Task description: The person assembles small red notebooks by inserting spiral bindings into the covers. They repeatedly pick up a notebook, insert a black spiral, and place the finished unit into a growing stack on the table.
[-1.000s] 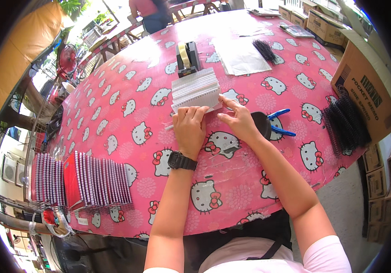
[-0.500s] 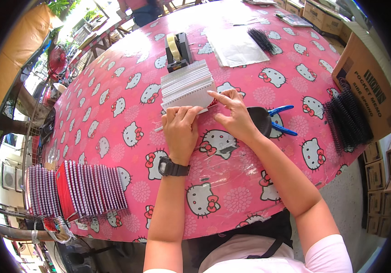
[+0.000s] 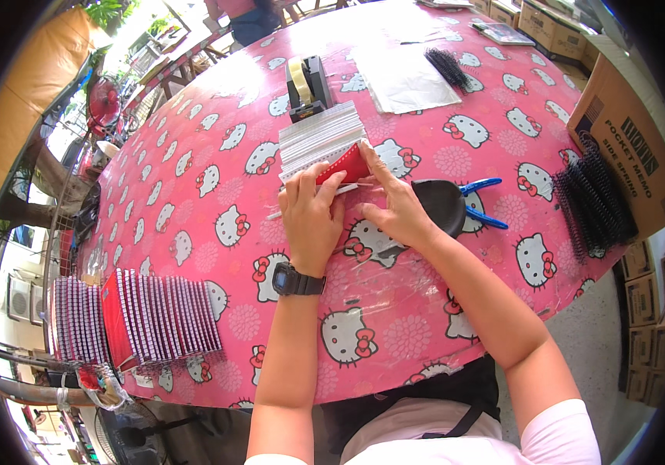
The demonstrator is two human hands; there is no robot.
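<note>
A row of white paper pads point(image 3: 318, 138) with punched edges stands on the table in front of me. At its near end a red notebook cover point(image 3: 352, 161) with small holes along its edge leans against the paper. My left hand point(image 3: 311, 211) is closed at the cover's lower left, fingertips on it and the thumb tucked behind. My right hand point(image 3: 400, 208) has its index finger stretched against the cover's right edge, thumb apart. Below the fingers a thin white rod point(image 3: 346, 188) shows partly. Just right of my right hand lies a black scoop-shaped tray point(image 3: 441, 208).
Blue-handled pliers point(image 3: 484, 209) rest by the tray. Behind the pads stands a tape dispenser point(image 3: 307, 87). White sheets point(image 3: 406, 81) and black spiral wires point(image 3: 446, 70) lie farther back. More black wires point(image 3: 594, 194) sit by a carton point(image 3: 619, 139). Bound notebooks point(image 3: 158, 316) stand at left.
The red cover has come up into view at the front of the pads, where white paper showed before. My left hand has shifted slightly right, and my right index finger now presses the cover's edge.
</note>
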